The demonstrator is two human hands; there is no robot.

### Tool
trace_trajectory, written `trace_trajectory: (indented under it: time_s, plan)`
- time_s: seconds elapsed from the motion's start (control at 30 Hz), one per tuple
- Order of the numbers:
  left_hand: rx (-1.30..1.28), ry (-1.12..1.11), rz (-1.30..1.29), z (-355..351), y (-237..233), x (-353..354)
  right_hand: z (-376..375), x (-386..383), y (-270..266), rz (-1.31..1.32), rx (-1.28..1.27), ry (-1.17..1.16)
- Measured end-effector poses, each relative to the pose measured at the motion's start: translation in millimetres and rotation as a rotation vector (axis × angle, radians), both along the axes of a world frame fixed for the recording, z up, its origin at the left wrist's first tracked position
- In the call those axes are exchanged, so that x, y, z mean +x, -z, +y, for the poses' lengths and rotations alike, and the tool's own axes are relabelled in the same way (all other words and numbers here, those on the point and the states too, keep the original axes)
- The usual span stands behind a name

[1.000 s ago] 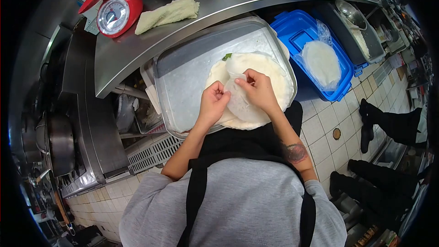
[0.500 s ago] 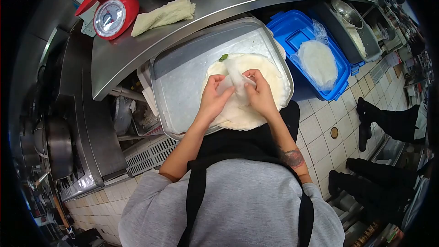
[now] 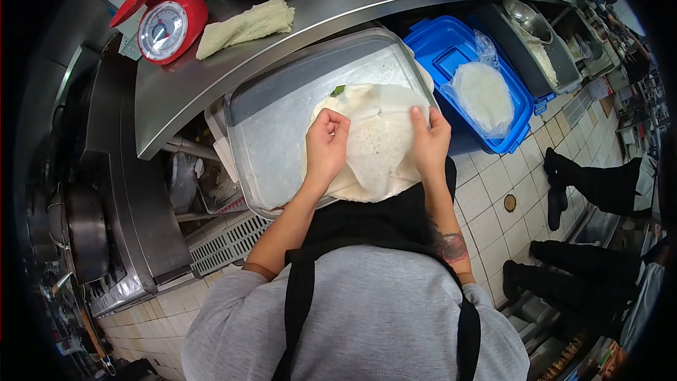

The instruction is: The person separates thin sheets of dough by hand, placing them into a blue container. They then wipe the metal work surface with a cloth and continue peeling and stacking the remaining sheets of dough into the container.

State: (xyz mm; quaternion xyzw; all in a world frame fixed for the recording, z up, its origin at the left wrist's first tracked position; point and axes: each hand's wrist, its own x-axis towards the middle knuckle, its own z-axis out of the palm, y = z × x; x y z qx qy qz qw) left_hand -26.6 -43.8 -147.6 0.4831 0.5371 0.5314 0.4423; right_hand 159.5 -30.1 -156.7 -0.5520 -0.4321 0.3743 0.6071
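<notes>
A thin, pale round pastry sheet (image 3: pixel 381 142) is spread between my hands, over a stack of similar sheets (image 3: pixel 321 111) in a metal tray (image 3: pixel 264 120). My left hand (image 3: pixel 327 144) is closed, fingers curled in a pinch at the sheet's left edge. On the opposite side, my right hand (image 3: pixel 431 141) grips the right edge between thumb and fingers. The held sheet looks slightly see-through and creased. A bit of green leaf (image 3: pixel 338 89) shows at the stack's far edge.
A steel counter (image 3: pixel 317 14) beyond the tray carries a red scale (image 3: pixel 169 28) and a folded cloth (image 3: pixel 247 26). To the right, a blue bin (image 3: pixel 441 46) bears a plastic-wrapped round stack (image 3: pixel 483 99). Other people's legs (image 3: pixel 592 187) are at the right.
The sheet was bunched between my close-together fingers and is now spread out flat. My right hand has moved right, away from my left. The whole view has shifted slightly.
</notes>
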Motion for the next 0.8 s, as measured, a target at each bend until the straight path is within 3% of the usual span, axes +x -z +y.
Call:
trace_trajectory:
  time_s: [0.2,0.3,0.47,0.57,0.63,0.7,0.8]
  plan:
    - [0.0,0.085,0.0,1,19,-10,-4,-3,5,0.17,-0.02,-0.219]
    - [-0.101,0.203,-0.144,3,18,-6,-11,-13,-1,0.251,-0.042,-0.337]
    - [-0.067,0.173,0.017,7,6,19,-17,-28,-14,0.282,-0.002,-0.363]
    - [-0.003,0.116,0.116,12,10,23,-20,-19,-23,-0.225,0.032,-0.331]
    - [0.073,0.041,0.284,12,8,19,-18,-8,-15,-0.326,0.018,-0.205]
    - [0.106,-0.092,0.209,13,9,17,-18,-4,-20,-0.403,0.034,0.0]
    - [0.12,-0.191,0.059,14,10,9,-12,10,-11,-0.248,0.023,0.175]
